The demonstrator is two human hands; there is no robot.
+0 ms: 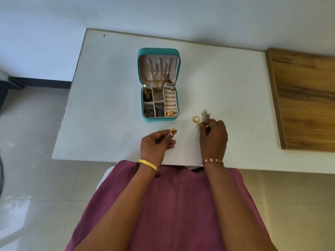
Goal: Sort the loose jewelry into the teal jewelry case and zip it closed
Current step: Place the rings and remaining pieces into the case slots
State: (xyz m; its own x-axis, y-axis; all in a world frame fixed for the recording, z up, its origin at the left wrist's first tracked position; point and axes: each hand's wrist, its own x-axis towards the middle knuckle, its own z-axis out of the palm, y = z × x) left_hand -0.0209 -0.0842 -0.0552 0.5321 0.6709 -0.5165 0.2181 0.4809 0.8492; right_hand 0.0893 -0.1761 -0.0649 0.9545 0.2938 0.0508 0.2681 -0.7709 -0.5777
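The teal jewelry case (145, 105) lies open on the white table (108, 115), lid upright with gold chains hanging in it. Its compartments hold a green-gold piece, dark silver pieces and a gold ring in the ring rolls. My left hand (155, 145) pinches a gold ring (173, 131) between thumb and forefinger, just in front of the case. My right hand (213, 136) has curled fingers over a small pile of loose jewelry (205, 114); its fingertips pinch a pale piece there. A second gold ring (196, 119) lies beside the pile.
A wooden board (304, 98) lies on the table's right side. The table's front edge runs just under my wrists. To the left is tiled floor, with a dark object at the far left edge.
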